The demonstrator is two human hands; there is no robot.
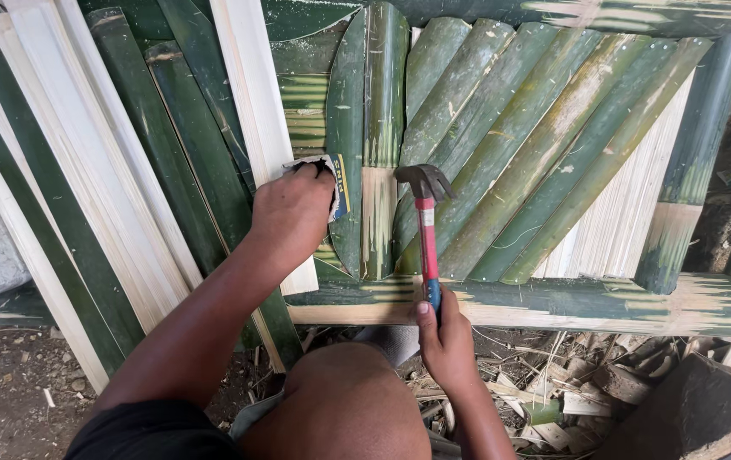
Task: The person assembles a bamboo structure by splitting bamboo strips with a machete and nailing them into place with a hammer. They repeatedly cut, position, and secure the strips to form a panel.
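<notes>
Knee: bare knee (344, 400) at bottom centre of frame, closest to the lens, just below the panel's lower rail.
Right hand: right hand (444, 336) wrapped tight round the low end of the red-handled claw hammer (425, 230); hammer head at frame centre, touching or just above a bamboo slat.
Left hand: left hand (293, 209) closed on a small crumpled packet (336, 183), pressed against the slats left of centre.
Panel: green split-bamboo slats (502, 145) fanned diagonally across the upper right, seated on a horizontal bamboo rail (553, 302).
Loose stock: pale and green bamboo strips (84, 162) leaning at upper left.
Risk 1: left hand sits near the hammer head; a glancing blow off the curved slat could land on the fingers.
Risk 2: grip far down the handle, so less control; likely a missed strike.
Risk 3: slats already frayed at the ends; a hard blow could split one.
Risk 4: whether a nail is set, cannot tell.
</notes>
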